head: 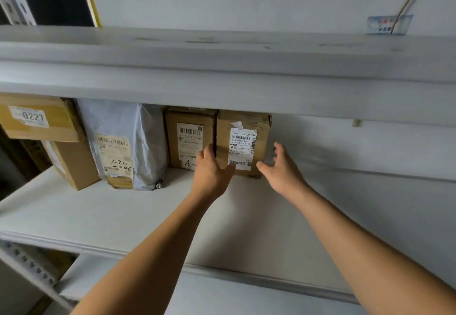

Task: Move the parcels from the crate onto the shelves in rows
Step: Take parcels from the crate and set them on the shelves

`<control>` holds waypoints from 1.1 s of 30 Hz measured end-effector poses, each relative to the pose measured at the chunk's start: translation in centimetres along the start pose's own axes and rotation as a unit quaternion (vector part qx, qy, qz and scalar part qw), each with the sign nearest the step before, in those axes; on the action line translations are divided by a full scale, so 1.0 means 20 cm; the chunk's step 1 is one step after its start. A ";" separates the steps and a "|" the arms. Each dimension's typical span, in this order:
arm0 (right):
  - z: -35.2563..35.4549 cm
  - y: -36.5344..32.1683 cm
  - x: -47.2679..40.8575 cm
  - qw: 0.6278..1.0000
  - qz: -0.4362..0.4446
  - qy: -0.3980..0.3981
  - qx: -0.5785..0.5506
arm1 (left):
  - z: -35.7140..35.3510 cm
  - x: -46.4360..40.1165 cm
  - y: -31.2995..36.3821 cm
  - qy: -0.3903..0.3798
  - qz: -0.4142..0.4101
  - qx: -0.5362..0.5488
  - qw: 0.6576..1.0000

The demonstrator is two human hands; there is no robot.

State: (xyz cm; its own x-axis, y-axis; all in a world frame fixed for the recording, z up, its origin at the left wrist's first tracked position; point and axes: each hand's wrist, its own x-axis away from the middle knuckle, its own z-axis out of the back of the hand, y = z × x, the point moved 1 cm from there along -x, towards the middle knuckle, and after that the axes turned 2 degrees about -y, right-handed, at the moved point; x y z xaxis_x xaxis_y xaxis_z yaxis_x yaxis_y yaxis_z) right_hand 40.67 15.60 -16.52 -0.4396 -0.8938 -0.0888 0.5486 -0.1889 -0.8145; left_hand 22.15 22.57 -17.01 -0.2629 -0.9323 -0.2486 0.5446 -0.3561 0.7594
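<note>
Flanking the stiff, light-looking cardboard parcel [243, 144] on the shelf [148, 211], both hands — left hand [212, 171], right hand [281, 169] — are spreading open, probably best gripping its side faces.

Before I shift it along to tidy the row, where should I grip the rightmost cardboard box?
Grip the rightmost cardboard box by its two upright side faces, coming from the front. Its right side is free, with bare shelf beside it; its left side sits tight against the neighbouring box, so fingers must wedge in there.
</note>
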 end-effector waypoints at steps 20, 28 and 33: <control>0.02 0.06 0.17 0.985 0.037 0.116 -0.123 | -0.03 0.13 -0.03 0.004 -0.158 0.056 0.986; 0.12 -0.03 0.58 0.976 0.023 0.170 -0.132 | 0.02 0.33 0.08 -0.123 -0.169 0.251 0.945; 0.23 -0.03 0.78 0.964 0.039 0.176 -0.197 | -0.01 0.45 0.23 -0.194 -0.153 0.362 0.899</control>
State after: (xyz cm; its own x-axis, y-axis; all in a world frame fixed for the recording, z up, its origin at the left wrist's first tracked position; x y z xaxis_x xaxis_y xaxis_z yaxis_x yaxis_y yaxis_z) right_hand 36.81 -0.16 -14.85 -0.6597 -0.6926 -0.2916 0.3083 0.1044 -0.9455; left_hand 22.50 12.53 -15.92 -0.6465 -0.6554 -0.3904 -0.2242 -0.3260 0.9184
